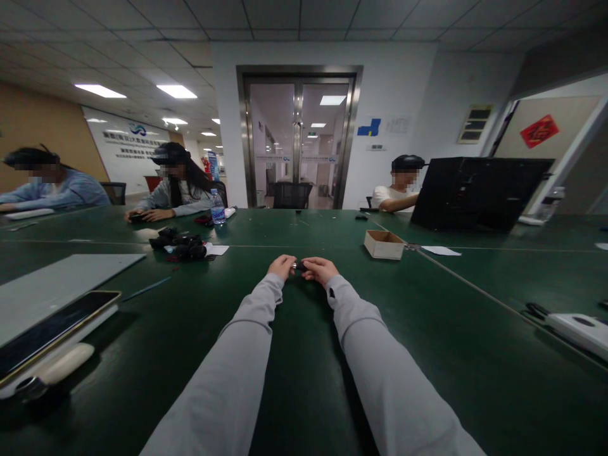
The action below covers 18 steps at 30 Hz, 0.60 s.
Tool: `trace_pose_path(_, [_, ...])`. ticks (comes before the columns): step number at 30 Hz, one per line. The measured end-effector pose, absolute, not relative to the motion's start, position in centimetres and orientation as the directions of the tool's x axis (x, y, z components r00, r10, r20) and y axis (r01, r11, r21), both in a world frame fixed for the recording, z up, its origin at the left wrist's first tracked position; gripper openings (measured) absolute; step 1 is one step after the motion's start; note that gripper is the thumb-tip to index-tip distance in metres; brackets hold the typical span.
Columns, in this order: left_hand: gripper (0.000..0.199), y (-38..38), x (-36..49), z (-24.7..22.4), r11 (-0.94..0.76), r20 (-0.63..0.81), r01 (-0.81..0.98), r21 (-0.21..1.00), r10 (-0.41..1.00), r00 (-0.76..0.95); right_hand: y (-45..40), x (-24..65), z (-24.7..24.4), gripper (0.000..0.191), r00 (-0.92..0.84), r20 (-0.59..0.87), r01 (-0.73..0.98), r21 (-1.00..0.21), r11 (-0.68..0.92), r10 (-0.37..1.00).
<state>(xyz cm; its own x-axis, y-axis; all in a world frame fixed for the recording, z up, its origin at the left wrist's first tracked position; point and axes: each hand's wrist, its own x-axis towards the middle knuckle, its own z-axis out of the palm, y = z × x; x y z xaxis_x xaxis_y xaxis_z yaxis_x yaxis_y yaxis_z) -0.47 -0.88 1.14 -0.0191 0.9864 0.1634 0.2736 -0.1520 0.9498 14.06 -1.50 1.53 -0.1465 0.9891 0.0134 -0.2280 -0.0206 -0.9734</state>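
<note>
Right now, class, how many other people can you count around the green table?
3: one person in blue at the far left, one in grey near the water bottle, one in white beside the black monitor, which may hide others.

The person wore long, light grey sleeves with a faint lilac cast, their cloth plain and matte. The right cuff (338, 286) was narrow and soft-edged, with a small dark oval spot (331, 293) on its inner side, too small to make out as button or opening. Up the arm from the right cuff, a curved crease ringed the right sleeve (384, 361), which widened beyond it. Across from the right cuff, the left cuff (275, 281) gathered in wrinkles below a similarly creased, widening left sleeve (218, 373)
</note>
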Motion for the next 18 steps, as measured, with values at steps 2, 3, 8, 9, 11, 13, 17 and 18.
trace_pose_path(2, [0.022, -0.73, -0.52, 1.01, -0.169, 0.179, 0.281, 0.945, 0.984, -0.011, -1.5, 14.08, 1.52, 0.007, -0.148, 0.014, -0.223, -0.975, -0.02, 0.989])
trace_pose_path(3, [0.021, -0.69, -0.53, 0.96, -0.177, 0.187, 0.281, 0.943, 0.982, -0.01, -1.51, 14.09, 1.52, 0.007, -0.15, 0.015, -0.22, -0.975, -0.019, 0.989])
trace_pose_path(8, [0.025, -0.8, -0.5, 0.97, -0.153, 0.16, 0.272, 0.95, 0.987, -0.004, -1.57, 14.12, 1.58, 0.006, -0.15, 0.015, -0.224, -0.974, -0.019, 0.989])
trace_pose_path(9, [0.025, -0.86, -0.49, 1.01, -0.167, 0.174, 0.28, 0.945, 0.985, 0.001, -1.58, 14.11, 1.58, 0.006, -0.15, 0.015, -0.224, -0.974, -0.019, 0.989])
trace_pose_path(11, [0.021, -0.96, -0.47, 1.1, -0.198, 0.208, 0.29, 0.936, 0.978, -0.004, -1.58, 14.1, 1.58, 0.007, -0.15, 0.011, -0.221, -0.975, -0.023, 0.989])
trace_pose_path(13, [0.021, -1.05, -0.45, 1.18, -0.183, 0.194, 0.279, 0.943, 0.981, -0.013, -1.55, 14.08, 1.56, 0.007, -0.149, 0.006, -0.22, -0.975, -0.028, 0.989])
trace_pose_path(17, [0.025, -1.15, -0.43, 1.33, -0.151, 0.155, 0.272, 0.951, 0.988, 0.003, -1.46, 14.08, 1.5, 0.007, -0.141, 0.008, -0.227, -0.974, -0.025, 0.99])
trace_pose_path(18, [0.024, -1.17, -0.42, 1.37, -0.156, 0.162, 0.277, 0.948, 0.987, 0.003, -1.44, 14.09, 1.49, 0.007, -0.142, 0.008, -0.226, -0.974, -0.025, 0.99])
